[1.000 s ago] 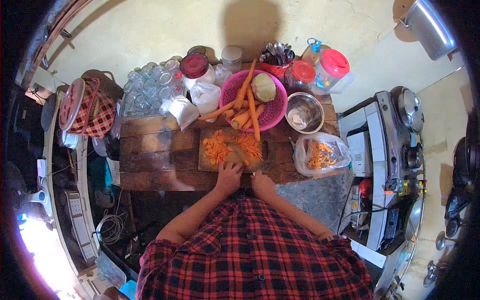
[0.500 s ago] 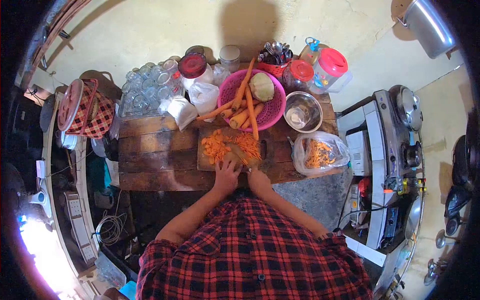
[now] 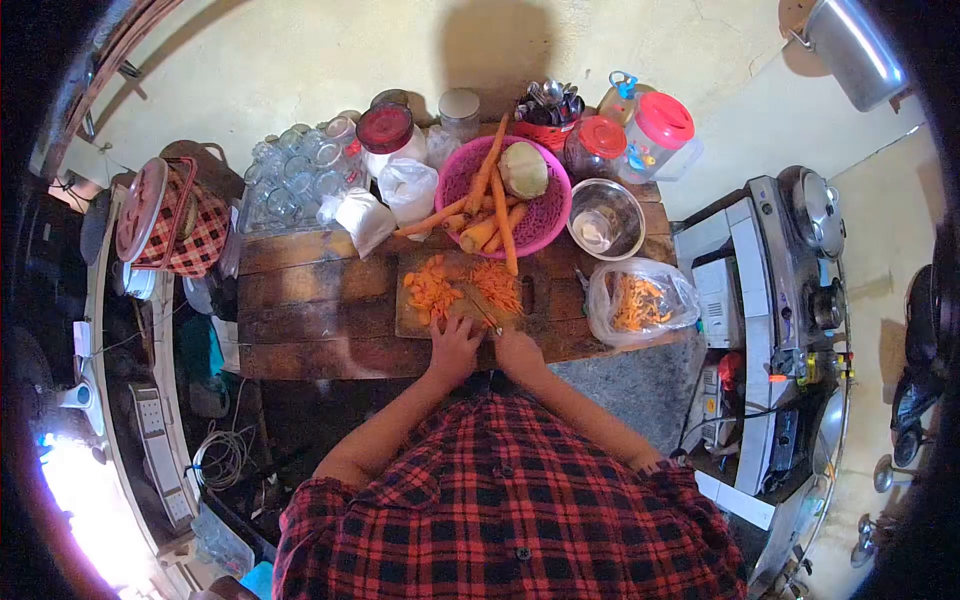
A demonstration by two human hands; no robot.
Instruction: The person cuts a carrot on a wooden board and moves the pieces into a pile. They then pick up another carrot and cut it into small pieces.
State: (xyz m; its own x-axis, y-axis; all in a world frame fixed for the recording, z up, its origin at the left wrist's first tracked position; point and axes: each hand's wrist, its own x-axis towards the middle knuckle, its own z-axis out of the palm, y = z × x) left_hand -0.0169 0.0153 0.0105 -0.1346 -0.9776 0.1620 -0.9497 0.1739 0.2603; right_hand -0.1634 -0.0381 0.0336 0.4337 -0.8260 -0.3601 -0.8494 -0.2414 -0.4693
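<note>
A wooden chopping board [image 3: 407,320] lies at the table's front edge, holding a heap of carrot slices [image 3: 428,290] on its left and thin carrot strips [image 3: 497,285] on its right. My right hand [image 3: 518,352] is closed around the handle of a knife [image 3: 482,306]. Its blade points away and to the left, low over the board between the two heaps. My left hand [image 3: 455,350] rests at the board's near edge with its fingers apart, just below the slices. I see nothing gripped in it.
Behind the board stands a pink basket [image 3: 562,215] with whole carrots and a cabbage. To the right are a steel bowl [image 3: 637,232] and a plastic bag [image 3: 683,310] of cut carrot. Glasses [image 3: 300,175], white bags [image 3: 408,190] and jars [image 3: 597,150] line the back.
My left hand has drawn back a little toward me, off the carrot pieces, and its fingers have spread. More of the knife blade shows now, while my right hand keeps its hold.
</note>
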